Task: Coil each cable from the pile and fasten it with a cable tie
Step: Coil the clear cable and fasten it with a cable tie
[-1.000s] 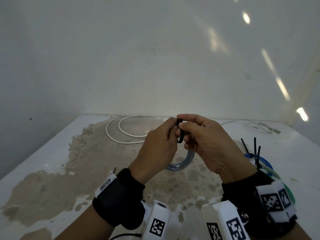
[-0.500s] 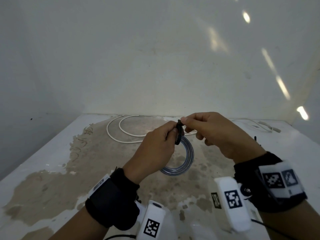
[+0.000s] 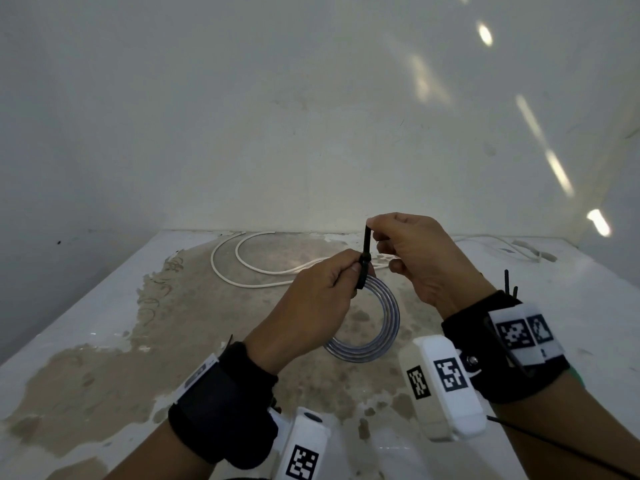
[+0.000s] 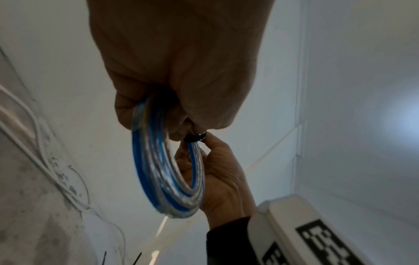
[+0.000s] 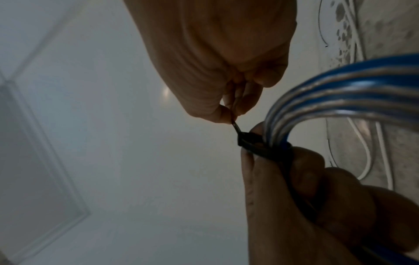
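Left hand [image 3: 313, 299] grips the coiled blue-and-clear cable [image 3: 375, 336] above the desk [image 3: 104, 341], pinching the black plastic cable tie [image 3: 364, 263] head, while right hand [image 3: 420, 258] fingers pinch its tail pointing straight up, so tightening likely pulls upward.

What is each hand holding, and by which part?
The left hand pinches the coiled blue cable where the black cable tie wraps it; the right hand pinches the tie's free tail.
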### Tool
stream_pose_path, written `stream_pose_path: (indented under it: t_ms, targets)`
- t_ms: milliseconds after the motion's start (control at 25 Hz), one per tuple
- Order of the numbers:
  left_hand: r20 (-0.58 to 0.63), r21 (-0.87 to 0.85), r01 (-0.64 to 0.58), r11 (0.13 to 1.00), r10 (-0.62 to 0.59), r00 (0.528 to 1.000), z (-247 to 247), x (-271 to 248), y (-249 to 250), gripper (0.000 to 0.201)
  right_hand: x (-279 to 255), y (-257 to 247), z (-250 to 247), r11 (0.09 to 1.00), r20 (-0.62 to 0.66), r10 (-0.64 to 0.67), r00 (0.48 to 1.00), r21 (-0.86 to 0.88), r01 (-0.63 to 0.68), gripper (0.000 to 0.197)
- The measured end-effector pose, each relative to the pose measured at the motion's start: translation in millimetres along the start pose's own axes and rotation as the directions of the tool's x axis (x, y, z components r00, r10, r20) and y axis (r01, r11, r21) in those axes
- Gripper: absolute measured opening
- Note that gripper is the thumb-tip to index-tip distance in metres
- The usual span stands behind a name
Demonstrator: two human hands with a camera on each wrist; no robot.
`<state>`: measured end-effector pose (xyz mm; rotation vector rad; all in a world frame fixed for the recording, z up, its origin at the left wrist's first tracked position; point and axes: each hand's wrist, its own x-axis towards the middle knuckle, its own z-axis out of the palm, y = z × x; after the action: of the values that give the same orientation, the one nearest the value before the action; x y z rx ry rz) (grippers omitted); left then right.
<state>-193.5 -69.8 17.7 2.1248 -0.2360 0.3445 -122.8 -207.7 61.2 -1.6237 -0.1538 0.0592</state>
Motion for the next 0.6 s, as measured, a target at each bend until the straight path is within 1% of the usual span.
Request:
stream_pose_path:
  t_ms: [80, 120, 200, 280, 320, 360, 480, 600]
  targets:
    - [0.009, -0.056, 0.042, 0.998, -0.042, 0.999, 0, 2, 0, 0.029, 1, 3, 4, 1.0, -0.015, -0.007, 1.0, 0.03, 0.008, 0.011]
    - [0.017, -0.074, 0.059, 0.995, -0.058, 0.998, -1, 3, 0, 0.029, 1, 3, 6, 0.999, 0.008, 0.003, 1.0, 0.053, -0.004, 0.011]
    - [0.035, -0.092, 0.075, 0.993, -0.072, 0.997, -3, 5, -1, 0.029, 1, 4, 4, 0.995, 0.131, 0.053, 0.99, 0.075, -0.063, 0.018]
    - [0.039, -0.097, 0.085, 0.992, -0.082, 0.996, -4, 5, -1, 0.029, -2, 4, -3, 0.995, 0.281, 0.086, 0.956, 0.016, -0.094, 0.024]
    - [0.037, -0.087, 0.09, 0.992, -0.087, 0.996, -4, 5, -1, 0.029, -3, 6, -6, 0.998, 0.326, 0.068, 0.943, -0.036, -0.059, 0.023]
    - [0.034, -0.069, 0.094, 0.993, -0.091, 0.995, -4, 5, -1, 0.029, -4, 8, -9, 0.996, 0.34, 0.025, 0.94, -0.089, 0.006, 0.02]
    - [0.006, -0.039, 0.112, 0.993, -0.112, 0.994, -2, 5, 2, 0.029, -10, 12, -12, 0.951, 0.284, -0.189, 0.94, -0.186, 0.247, 0.009]
    - [-0.045, -0.056, 0.134, 0.989, -0.137, 0.99, -3, 5, 7, 0.023, -13, 14, -9, 0.883, 0.233, -0.337, 0.912, -0.258, 0.392, 0.009]
